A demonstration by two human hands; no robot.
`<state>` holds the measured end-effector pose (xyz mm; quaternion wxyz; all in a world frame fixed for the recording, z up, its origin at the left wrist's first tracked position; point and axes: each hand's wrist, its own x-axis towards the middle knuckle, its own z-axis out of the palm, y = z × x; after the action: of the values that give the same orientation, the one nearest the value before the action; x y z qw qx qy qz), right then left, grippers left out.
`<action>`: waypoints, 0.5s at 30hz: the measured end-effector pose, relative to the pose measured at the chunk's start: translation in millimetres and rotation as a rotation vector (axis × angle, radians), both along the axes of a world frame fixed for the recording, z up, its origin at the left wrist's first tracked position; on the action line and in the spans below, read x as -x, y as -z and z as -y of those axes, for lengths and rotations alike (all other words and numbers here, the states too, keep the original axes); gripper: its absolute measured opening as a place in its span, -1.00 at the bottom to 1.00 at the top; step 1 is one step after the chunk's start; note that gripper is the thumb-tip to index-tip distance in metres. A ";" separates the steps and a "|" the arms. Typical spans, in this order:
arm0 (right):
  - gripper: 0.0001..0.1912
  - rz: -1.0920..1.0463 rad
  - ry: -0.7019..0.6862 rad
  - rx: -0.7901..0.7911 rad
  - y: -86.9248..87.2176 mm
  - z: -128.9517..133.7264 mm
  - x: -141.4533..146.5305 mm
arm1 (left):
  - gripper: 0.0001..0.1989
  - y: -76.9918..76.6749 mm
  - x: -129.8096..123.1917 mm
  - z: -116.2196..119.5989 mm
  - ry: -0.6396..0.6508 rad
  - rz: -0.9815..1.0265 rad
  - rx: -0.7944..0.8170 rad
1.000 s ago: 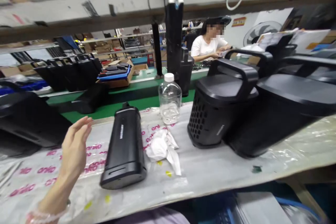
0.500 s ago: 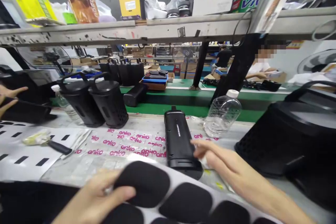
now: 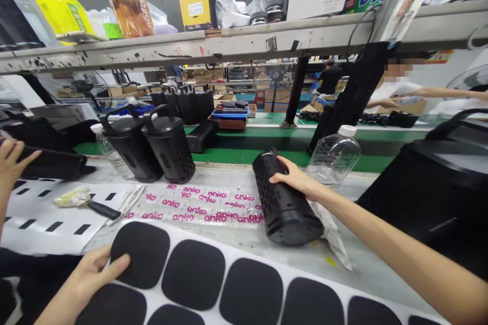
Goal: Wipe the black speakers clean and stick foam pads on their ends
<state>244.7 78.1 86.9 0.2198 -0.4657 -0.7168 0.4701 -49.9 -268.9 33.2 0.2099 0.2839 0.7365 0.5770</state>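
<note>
My left hand (image 3: 93, 279) pinches the left edge of a white sheet (image 3: 227, 264) bearing rows of black rounded-square pads, held low in front of me. My right hand (image 3: 295, 177) is wrapped round the upper part of a black speaker (image 3: 284, 213), which lies tilted on its side on the worktable, its flat round end towards me. The speaker's perforated side faces left. The underside of the speaker and some of my right fingers are hidden.
Two black speakers with handles (image 3: 170, 150) stand behind left. A clear bottle (image 3: 335, 157) is behind my right hand; a large black speaker (image 3: 427, 193) is at right. A brush (image 3: 102, 209) lies left, near another person's hand (image 3: 11, 162). A shelf (image 3: 236, 35) crosses above.
My right hand has closed on the speaker, which has been turned so its perforated side shows instead of its lettered face. My left hand and the sheet have moved left.
</note>
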 end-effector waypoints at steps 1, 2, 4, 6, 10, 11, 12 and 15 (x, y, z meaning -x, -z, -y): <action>-0.01 -0.070 0.028 0.048 0.3 -2.9 -4.9 | -0.43 -0.1 2.5 -6.1 -0.025 0.070 -0.007; -0.08 -0.141 0.053 0.096 -0.7 -5.0 -8.2 | -0.38 0.0 5.5 -12.2 -0.041 0.117 -0.014; -0.26 -0.272 0.085 0.183 -7.9 -7.6 -10.6 | -0.34 1.0 13.4 -23.5 -0.046 0.148 -0.008; -0.47 -0.385 0.093 0.251 -23.7 -8.8 -9.8 | -0.32 2.5 23.7 -33.2 -0.053 0.117 0.034; -0.64 -0.571 0.052 0.320 -70.1 -3.4 -7.3 | -0.20 0.9 48.6 -48.9 -0.136 0.058 0.166; -0.64 -0.609 0.025 0.324 -80.4 0.6 -6.4 | -0.20 -1.0 54.6 -52.5 -0.140 0.061 0.203; -0.61 -0.637 -0.007 0.324 -88.4 5.6 -5.2 | -0.22 -3.4 60.1 -56.0 -0.131 0.066 0.241; -0.26 -0.637 -0.085 0.293 -94.9 23.6 2.3 | -0.28 -9.9 74.3 -66.3 -0.085 -0.020 0.323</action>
<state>242.5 54.6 181.8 0.3437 -0.2920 -0.5559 0.6983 -124.2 -202.6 43.1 0.2206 0.2208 0.8332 0.4564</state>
